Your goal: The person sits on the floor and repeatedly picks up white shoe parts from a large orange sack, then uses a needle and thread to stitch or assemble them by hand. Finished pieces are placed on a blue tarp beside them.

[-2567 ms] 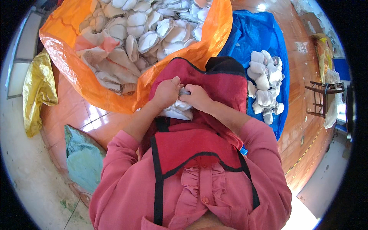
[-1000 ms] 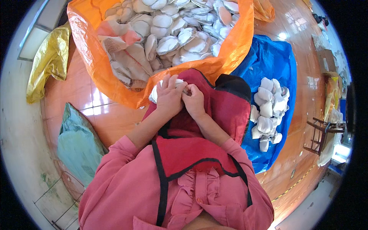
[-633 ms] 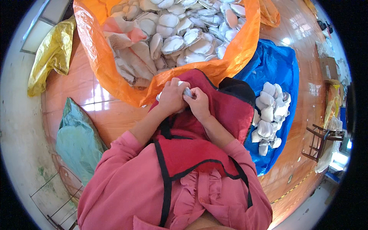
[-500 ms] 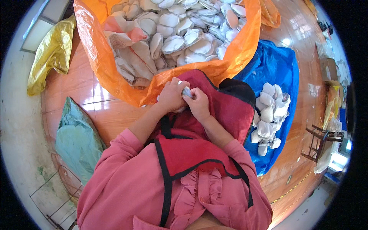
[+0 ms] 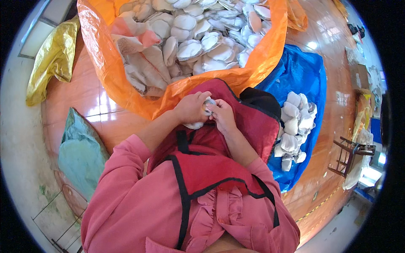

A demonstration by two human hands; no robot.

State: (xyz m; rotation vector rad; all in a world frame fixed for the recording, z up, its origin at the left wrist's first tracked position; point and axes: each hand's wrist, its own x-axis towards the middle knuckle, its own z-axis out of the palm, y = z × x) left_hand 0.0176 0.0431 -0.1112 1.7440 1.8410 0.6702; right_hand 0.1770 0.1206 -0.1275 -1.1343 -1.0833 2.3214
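Observation:
Over my lap, which is covered by a red apron (image 5: 249, 122) with black trim, both hands work on a small whitish soft piece (image 5: 208, 105). My left hand (image 5: 192, 109) is wrapped round it, and a fluffy white edge shows below the palm. My right hand (image 5: 222, 114) pinches its right side between thumb and fingers. Most of the piece is hidden by my fingers. Just beyond my hands stands a big open orange sack (image 5: 168, 98) full of white oval padded pieces (image 5: 190, 49). To my right, a heap of white rounded pads (image 5: 291, 126) lies on a blue sack (image 5: 310, 71).
A teal sack (image 5: 80, 156) lies on the tiled floor to my left, with a yellow sack (image 5: 55, 59) farther off by the wall. At the right are a small wooden stool (image 5: 348, 154) and a cardboard box (image 5: 360, 76). Another orange sack (image 5: 297, 17) sits behind.
The right hand has shifted slightly lower and to the right, and more of the whitish piece shows between the hands. The heap and sacks look the same.

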